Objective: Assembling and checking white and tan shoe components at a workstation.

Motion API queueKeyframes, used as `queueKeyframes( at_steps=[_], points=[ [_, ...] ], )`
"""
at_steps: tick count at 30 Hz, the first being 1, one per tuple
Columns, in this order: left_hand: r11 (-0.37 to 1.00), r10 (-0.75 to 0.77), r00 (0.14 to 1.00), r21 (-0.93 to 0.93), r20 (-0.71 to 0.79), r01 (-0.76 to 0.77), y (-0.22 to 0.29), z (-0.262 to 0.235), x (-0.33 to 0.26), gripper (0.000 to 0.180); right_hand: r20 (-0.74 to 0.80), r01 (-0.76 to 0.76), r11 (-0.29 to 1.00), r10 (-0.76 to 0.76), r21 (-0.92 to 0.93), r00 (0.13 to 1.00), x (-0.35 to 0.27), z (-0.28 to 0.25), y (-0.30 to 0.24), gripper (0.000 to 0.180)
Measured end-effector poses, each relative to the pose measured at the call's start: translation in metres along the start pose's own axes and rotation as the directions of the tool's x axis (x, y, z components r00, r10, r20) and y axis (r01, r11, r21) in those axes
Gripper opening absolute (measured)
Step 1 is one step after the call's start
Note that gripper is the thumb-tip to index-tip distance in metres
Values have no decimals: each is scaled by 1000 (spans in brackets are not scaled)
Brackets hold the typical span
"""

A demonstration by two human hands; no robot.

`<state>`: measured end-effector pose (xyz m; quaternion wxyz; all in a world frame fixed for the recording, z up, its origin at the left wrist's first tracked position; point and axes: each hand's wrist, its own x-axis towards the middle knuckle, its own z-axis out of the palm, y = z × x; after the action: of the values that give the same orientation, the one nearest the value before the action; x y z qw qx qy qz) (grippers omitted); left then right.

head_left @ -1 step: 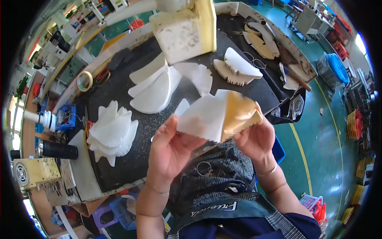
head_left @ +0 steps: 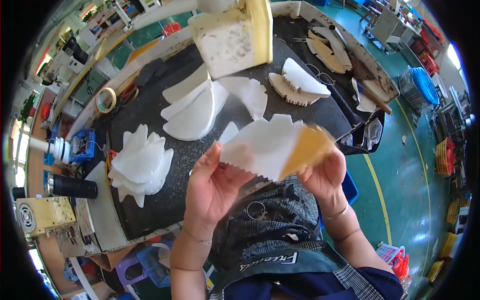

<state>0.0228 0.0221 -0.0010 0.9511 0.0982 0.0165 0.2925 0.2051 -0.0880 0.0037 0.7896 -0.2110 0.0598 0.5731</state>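
Over my lap, my left hand point(head_left: 212, 182) grips the left end of a thin white sheet piece point(head_left: 260, 145) with zigzag edges, thumb on top. A tan, film-like layer point(head_left: 306, 150) covers its right end and is smeared by motion. My right hand point(head_left: 325, 172) closes its fingers around that right end; which layer they pinch cannot be made out. On the black table mat, a stack of white curved pieces point(head_left: 192, 112) lies beyond my hands. A pile of white pointed pieces point(head_left: 141, 165) is to the left.
A yellowed white machine head point(head_left: 230, 42) stands over the far side of the table. Toothed white and tan pieces point(head_left: 300, 85) lie right of it. A tape roll point(head_left: 106, 101) sits at the left rim, and a black cylinder point(head_left: 75, 187) is nearer. A wooden handle point(head_left: 375, 101) juts past the right rim.
The tan layer has shifted and flattened, and more white shows at the top of the piece. My left hand has moved very slightly left.
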Motion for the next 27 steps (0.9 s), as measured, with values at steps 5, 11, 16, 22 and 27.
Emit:
queueKeyframes(
  at_steps=[5, 11, 16, 22, 27],
  points=[
    [946, 273, 962, 178, 5, -269, 16, -7, -8, 27, 446, -95, 872, 336, -481, 830, 6, -67, -52, 28],
    [-134, -326, 795, 808, 511, -574, -4, 10, -35, 21, 372, 84, 488, 531, -868, 761, -4, -58, -18, 87],
    [-229, -234, 883, 859, 407, -457, 9, -5, -63, 18, 244, 105, 409, 304, -906, 921, 16, -29, 8, 22],
    [-134, 462, 866, 981, 188, -142, 56, -33, -53, 8, 429, 404, 231, 69, -885, 901, 69, -3, 53, 19],
    [-51, 536, 842, 993, -62, 106, 62, -54, -52, 8, 377, 380, 0, 127, -925, 917, 78, -10, 63, 20]
  ],
)
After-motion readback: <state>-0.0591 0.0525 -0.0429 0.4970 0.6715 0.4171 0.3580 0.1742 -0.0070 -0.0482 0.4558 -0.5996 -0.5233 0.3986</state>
